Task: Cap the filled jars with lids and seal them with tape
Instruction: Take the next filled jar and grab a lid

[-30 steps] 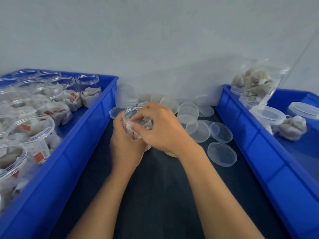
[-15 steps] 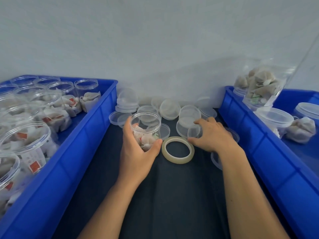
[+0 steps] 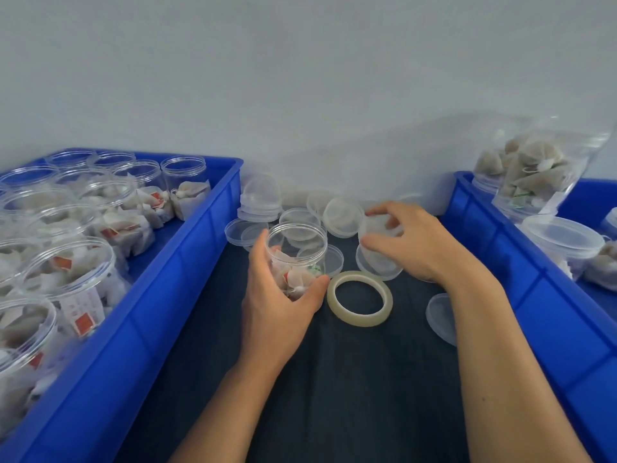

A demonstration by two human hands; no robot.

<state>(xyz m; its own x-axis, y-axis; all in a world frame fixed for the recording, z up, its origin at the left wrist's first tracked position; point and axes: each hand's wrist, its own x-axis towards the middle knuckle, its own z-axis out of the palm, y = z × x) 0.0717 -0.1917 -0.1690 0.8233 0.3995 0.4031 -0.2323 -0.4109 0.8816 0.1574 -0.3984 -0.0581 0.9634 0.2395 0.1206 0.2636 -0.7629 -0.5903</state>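
Note:
A clear open-topped jar [image 3: 297, 252] holding tea bags stands on the dark mat between two blue crates, and my left hand [image 3: 278, 302] grips it from the near side. My right hand [image 3: 410, 242] is raised to the right of the jar, its fingers closed on a clear lid [image 3: 377, 233] held tilted above the mat. A roll of clear tape [image 3: 360, 298] lies flat just right of the jar, in front of my right hand. Several loose clear lids [image 3: 340, 217] are scattered behind the jar against the wall.
The blue crate [image 3: 160, 295] on the left holds several open filled jars [image 3: 76, 279]. The blue crate [image 3: 521, 279] on the right holds lidded jars [image 3: 564, 238] and a bag of tea bags [image 3: 534, 172]. One lid [image 3: 440, 317] lies by my right forearm. A grey wall stands behind.
My right hand left the jar, reached right to the lids and lifted one off the mat. The tape roll came into view. My left hand kept hold of the jar.

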